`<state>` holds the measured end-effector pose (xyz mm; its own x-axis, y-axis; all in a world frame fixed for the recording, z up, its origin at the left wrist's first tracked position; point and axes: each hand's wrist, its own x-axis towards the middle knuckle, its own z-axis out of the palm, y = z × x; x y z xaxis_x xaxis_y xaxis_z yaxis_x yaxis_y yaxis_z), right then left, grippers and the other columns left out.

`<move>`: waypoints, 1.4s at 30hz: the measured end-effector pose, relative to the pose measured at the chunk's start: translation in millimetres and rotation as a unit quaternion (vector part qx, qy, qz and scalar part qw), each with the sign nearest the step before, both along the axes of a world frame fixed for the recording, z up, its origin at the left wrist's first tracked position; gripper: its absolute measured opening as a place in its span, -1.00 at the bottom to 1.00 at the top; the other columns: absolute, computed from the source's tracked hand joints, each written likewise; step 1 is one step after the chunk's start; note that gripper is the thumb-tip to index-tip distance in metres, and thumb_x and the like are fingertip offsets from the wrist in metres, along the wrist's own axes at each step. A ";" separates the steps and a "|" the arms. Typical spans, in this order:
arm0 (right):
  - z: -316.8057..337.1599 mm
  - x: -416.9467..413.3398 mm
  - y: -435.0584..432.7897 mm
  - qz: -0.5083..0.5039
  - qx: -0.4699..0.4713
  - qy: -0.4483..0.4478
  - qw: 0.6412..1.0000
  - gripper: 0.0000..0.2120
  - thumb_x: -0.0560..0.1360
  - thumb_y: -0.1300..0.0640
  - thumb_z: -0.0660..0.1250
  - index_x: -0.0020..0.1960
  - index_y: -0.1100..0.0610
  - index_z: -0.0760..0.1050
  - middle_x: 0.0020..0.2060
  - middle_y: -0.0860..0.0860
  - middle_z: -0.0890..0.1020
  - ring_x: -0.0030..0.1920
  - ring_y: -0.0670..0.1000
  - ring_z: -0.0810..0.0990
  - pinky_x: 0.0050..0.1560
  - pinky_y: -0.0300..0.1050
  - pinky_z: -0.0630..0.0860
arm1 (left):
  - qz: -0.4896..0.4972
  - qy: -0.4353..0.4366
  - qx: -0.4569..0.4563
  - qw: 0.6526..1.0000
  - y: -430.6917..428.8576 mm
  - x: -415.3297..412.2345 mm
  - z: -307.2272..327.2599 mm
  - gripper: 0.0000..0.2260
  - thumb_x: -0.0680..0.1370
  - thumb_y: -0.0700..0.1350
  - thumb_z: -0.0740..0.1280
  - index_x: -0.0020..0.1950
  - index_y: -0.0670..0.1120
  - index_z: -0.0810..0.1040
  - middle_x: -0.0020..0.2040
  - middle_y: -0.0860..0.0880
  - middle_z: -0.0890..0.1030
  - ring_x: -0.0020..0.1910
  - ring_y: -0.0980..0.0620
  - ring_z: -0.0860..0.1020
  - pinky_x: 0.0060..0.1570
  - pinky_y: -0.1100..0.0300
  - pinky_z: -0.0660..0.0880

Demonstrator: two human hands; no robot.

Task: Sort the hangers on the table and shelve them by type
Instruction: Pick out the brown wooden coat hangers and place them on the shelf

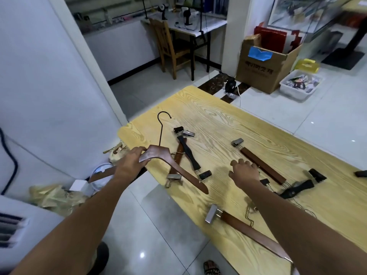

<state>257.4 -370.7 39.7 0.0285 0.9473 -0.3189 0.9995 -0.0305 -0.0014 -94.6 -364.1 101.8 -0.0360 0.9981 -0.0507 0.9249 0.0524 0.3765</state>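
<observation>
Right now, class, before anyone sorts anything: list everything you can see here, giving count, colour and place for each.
brown wooden coat hanger with black wire hook: one, brown, held over the table's left edge
brown wooden clip hangers with silver clips: three, brown, lying on the table
black clip hangers: at least two, black, on the table
pale yellow wood-grain table: one, yellow, centre
brown cardboard box: one, brown, floor beyond the table
white plastic tub: one, white, beside the box
left hand: one, grips the coat hanger
right hand: one, open above the table
</observation>
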 end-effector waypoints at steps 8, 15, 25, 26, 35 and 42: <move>-18.9 84.7 21.9 -0.127 0.001 -0.017 0.992 -0.62 0.60 0.12 0.15 0.40 0.15 0.27 0.33 0.15 0.40 0.33 0.17 0.36 0.33 0.05 0.31 | -0.064 0.001 -0.023 0.998 66.4 77.7 -22.2 -0.65 0.54 -0.04 0.32 0.31 -0.07 0.43 0.20 -0.09 0.53 0.12 -0.17 0.54 -0.03 0.00 0.47; -55.4 130.6 30.9 -0.153 -0.019 -0.027 0.988 -0.60 0.57 0.07 0.25 0.37 0.10 0.29 0.28 0.11 0.44 0.29 0.15 0.41 0.28 0.02 0.35 | -0.106 -0.007 -0.025 0.994 109.1 133.0 -38.6 -0.62 0.55 -0.02 0.32 0.34 -0.06 0.42 0.25 -0.10 0.52 0.20 -0.15 0.52 0.00 0.03 0.44; -68.6 146.5 42.2 -0.107 -0.029 -0.018 0.994 -0.50 0.42 0.33 0.34 0.30 0.14 0.26 0.10 0.10 0.53 0.10 0.13 0.55 0.10 -0.06 0.44 | -0.113 0.010 -0.032 0.993 124.3 161.6 -50.8 -0.64 0.55 0.01 0.31 0.32 -0.06 0.45 0.21 -0.09 0.55 0.16 -0.16 0.54 -0.02 0.04 0.44; -67.2 145.6 43.2 -0.096 -0.029 -0.022 0.995 -0.51 0.42 0.36 0.32 0.30 0.17 0.27 0.10 0.11 0.53 0.10 0.13 0.55 0.11 -0.05 0.44 | -0.112 0.011 -0.030 0.993 124.7 161.8 -50.4 -0.65 0.55 0.02 0.31 0.31 -0.06 0.45 0.20 -0.09 0.55 0.16 -0.16 0.54 -0.03 0.04 0.43; -40.0 134.3 55.4 -0.090 0.009 -0.008 0.996 -0.59 0.50 0.42 0.22 0.32 0.27 0.28 0.12 0.16 0.51 0.08 0.13 0.55 -0.07 -0.09 0.49 | -0.116 0.000 -0.004 0.993 114.7 149.4 -34.3 -0.62 0.55 0.00 0.31 0.35 -0.06 0.43 0.24 -0.06 0.52 0.19 -0.12 0.53 -0.03 0.04 0.45; -6.2 115.3 64.1 -0.114 0.048 0.022 0.992 -0.69 0.56 0.05 0.25 0.21 0.20 0.33 0.06 0.10 0.58 0.05 0.13 0.59 -0.19 -0.09 0.37 | -0.099 0.024 0.023 0.995 101.3 123.9 -14.0 -0.64 0.53 -0.01 0.34 0.31 -0.04 0.45 0.17 -0.05 0.54 0.11 -0.12 0.56 -0.12 0.09 0.43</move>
<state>372.7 -306.6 33.5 0.2325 0.9440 -0.2339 0.9657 -0.2526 -0.0595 29.2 -262.8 87.8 0.1605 0.9870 -0.0083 0.9325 -0.1489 0.3290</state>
